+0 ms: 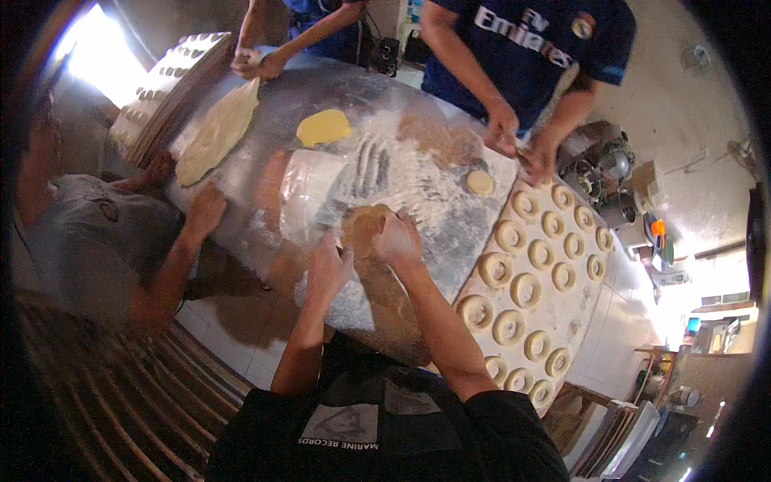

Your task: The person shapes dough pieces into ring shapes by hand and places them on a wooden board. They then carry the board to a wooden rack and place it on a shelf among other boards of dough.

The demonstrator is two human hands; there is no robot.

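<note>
My left hand (328,267) is low over the floured worktop (450,229), its thumb apart from its fingers, beside a clear plastic sheet or bag (312,189). To its right, my right hand (397,241) has its fingers bent down at the edge of a flat tan patch (365,225). Whether that patch is dough or filling, and what sits under these fingers, I cannot make out. White flour dusts both hands. A flattened yellow piece of dough (324,127) lies farther back, and a small pale dough round (481,183) rests at the right.
Ring-shaped doughs (526,290) in rows cover a board (578,309) on the right. One co-worker's hands (526,149) work at the far right; another's (261,64) hold a long dough sheet (217,136). A third person's hand (206,210) is at left, near stacked trays (173,88).
</note>
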